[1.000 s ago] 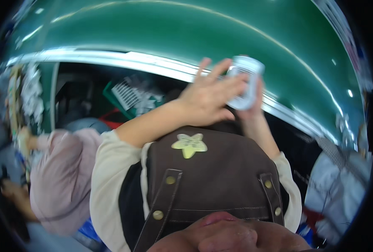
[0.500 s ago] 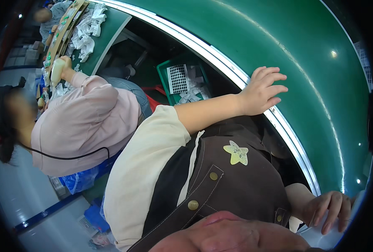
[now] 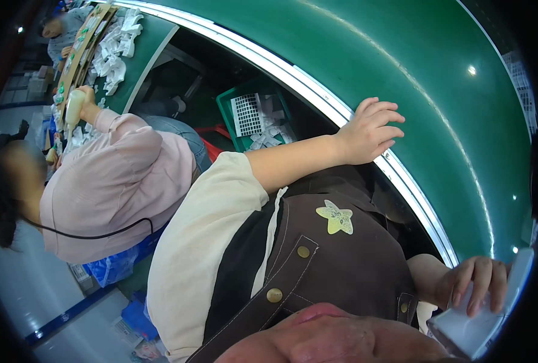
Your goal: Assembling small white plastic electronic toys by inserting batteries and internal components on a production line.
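Observation:
My left hand (image 3: pixel 373 130) is open, palm down, its fingers slightly spread over the near edge of the green work surface (image 3: pixel 438 163). Nothing shows in it, and the wrist crosses the pale metal rail (image 3: pixel 317 91). At the lower right, my right hand (image 3: pixel 476 283) bends its fingers over a white, partly see-through, box-like thing (image 3: pixel 465 333). One flat white side of it stands up beyond the fingers. Its exact kind is cut off by the dark rim of the picture, and my thumb is hidden.
Left of me, a co-worker in a pink top (image 3: pixel 108 181) holds a pale bottle-shaped thing (image 3: pixel 74 107) at a bench with white plastic parts (image 3: pixel 114 54). A green crate (image 3: pixel 226 112) with white pieces stands below the rail. Another person (image 3: pixel 69 30) works farther off.
The white box-like thing under my right hand has come up further into view, and that hand has risen slightly. My left hand keeps its pose; the whole view has shifted a little.

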Action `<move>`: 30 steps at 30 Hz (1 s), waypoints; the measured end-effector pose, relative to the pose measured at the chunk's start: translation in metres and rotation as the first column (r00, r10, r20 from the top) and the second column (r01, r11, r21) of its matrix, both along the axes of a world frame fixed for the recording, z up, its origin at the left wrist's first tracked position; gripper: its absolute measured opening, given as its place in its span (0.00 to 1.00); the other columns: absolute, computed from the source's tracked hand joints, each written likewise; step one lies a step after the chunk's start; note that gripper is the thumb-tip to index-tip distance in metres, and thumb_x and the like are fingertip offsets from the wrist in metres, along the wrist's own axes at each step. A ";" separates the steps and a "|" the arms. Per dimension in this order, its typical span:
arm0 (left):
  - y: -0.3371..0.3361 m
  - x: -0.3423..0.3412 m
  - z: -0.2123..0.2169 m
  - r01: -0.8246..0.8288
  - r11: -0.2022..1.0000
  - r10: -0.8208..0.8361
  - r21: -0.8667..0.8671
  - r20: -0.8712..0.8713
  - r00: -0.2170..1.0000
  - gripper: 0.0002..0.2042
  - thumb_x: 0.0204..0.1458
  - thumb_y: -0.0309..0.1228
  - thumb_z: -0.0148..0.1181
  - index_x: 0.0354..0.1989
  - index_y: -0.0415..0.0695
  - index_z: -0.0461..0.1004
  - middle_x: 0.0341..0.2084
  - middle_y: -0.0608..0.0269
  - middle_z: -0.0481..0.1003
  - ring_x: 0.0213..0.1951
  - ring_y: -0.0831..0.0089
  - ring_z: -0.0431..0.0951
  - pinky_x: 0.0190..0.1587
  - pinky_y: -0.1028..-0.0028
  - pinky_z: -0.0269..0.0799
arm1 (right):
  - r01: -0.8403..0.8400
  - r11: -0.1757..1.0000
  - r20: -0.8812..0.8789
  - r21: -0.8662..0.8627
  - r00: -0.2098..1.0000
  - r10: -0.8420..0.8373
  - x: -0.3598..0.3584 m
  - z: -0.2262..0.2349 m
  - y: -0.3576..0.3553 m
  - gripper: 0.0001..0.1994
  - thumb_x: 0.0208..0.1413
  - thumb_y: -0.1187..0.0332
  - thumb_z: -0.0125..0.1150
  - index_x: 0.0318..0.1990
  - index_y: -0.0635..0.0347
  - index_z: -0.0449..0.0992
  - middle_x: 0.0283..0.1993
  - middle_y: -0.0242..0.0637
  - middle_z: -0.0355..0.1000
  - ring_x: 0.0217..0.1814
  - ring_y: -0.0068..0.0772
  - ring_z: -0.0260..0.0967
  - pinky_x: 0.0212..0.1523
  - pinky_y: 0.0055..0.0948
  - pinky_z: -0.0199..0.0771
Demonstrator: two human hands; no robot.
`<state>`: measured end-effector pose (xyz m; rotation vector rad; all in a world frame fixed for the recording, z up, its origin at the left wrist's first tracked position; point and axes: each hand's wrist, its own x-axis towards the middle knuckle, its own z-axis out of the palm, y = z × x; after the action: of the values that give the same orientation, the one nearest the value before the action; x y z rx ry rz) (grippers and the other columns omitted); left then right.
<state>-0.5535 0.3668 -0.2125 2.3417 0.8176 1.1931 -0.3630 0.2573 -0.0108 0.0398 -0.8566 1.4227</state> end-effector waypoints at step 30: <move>0.004 -0.001 0.007 0.033 0.997 -0.036 -0.063 -0.058 0.998 0.10 0.41 0.23 0.58 0.35 0.45 0.74 0.40 0.63 0.72 0.47 0.63 0.70 0.51 0.61 0.60 | 0.747 0.639 0.948 0.186 0.036 -0.318 0.038 -0.136 0.099 0.39 0.50 0.69 0.60 0.66 0.59 0.43 0.48 0.46 0.70 0.48 0.40 0.70 0.51 0.32 0.67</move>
<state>-0.5549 0.3710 -0.2059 2.3409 0.8181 1.0744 -0.3252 0.3567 -0.1466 -1.5148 -1.3222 0.6366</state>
